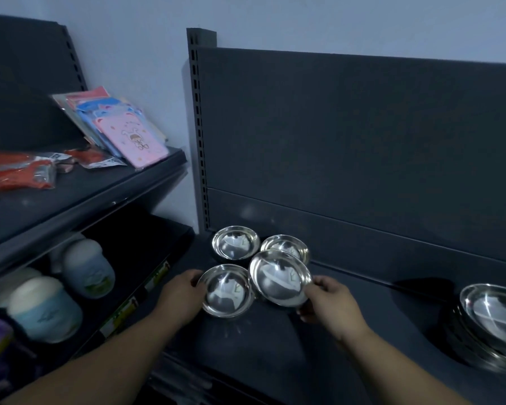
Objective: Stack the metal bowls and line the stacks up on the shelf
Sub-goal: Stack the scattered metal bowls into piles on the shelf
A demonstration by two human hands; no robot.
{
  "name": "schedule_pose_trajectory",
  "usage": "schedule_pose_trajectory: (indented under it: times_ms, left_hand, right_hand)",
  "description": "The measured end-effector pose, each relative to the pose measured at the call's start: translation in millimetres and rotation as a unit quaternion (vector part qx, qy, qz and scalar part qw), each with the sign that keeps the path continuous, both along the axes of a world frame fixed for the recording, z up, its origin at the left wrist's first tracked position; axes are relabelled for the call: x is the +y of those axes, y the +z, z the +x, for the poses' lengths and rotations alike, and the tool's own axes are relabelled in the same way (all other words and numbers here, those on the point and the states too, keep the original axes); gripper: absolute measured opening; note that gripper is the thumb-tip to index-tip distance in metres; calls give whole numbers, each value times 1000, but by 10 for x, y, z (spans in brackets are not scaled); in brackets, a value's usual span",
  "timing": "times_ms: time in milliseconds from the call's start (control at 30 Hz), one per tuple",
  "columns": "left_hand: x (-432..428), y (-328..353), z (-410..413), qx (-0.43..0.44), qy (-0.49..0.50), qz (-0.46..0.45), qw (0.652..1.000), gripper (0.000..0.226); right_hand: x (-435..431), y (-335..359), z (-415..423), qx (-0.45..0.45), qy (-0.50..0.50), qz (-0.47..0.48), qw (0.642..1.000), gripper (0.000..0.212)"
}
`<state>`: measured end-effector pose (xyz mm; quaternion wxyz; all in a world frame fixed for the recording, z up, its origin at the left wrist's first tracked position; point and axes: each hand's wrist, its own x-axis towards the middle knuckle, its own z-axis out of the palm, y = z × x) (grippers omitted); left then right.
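Left hand [181, 296] at lower centre, fingers curled round the left rim of the front-left bowl [226, 290], which sits flat on the shelf [275, 346]. Right hand [324, 299] pinches the right rim of the tilted bowl [279, 277], thumb on top and fingers underneath, just beside the front-left bowl. Back-left bowl [235, 242] and back-right bowl [285, 247] sit behind, near the back panel [348, 135]. Stack of bowls [491, 317] at the right edge, well apart.

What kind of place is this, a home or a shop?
Probably a shop: dark display shelving with slotted uprights, packaged goods in clear sleeves, and many identical metal bowls set out.
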<state>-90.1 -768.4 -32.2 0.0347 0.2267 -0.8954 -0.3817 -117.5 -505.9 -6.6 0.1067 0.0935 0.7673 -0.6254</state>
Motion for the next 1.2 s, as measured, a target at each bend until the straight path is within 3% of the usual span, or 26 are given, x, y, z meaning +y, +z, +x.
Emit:
schedule_pose_trajectory:
  times_ms: [167, 333, 433, 667, 867, 933, 1067, 1200]
  left_hand:
    - [224, 371, 25, 136, -4, -40, 990, 32]
    - [226, 549, 32, 78, -61, 167, 981, 19]
    - [99, 538, 17, 64, -52, 189, 979, 11]
    - [-172, 481, 26, 34, -58, 132, 989, 16]
    - [-208, 316, 3, 13, -69, 138, 988, 15]
    - [-214, 271, -16, 16, -72, 129, 989, 14]
    - [-221, 199, -15, 8, -81, 113, 990, 11]
    - [-223, 173, -22, 5, -79, 106, 991, 15]
  right_hand:
    - [-142, 128, -69, 37, 28, -18, 999, 10]
    - [-371, 147, -78, 44, 69, -43, 996, 12]
    - [-495, 158, -80, 21, 93, -61, 994, 13]
    - [-409, 64, -332, 75, -106, 96, 987, 30]
    - [-351, -86, -516, -11, -117, 174, 978, 59]
    - [-356, -142, -592, -52, -106, 157, 981, 61]
    - [-412, -184, -639, -123, -100, 7, 987, 21]
    - [-411, -182, -636, -137, -121, -68, 981, 21]
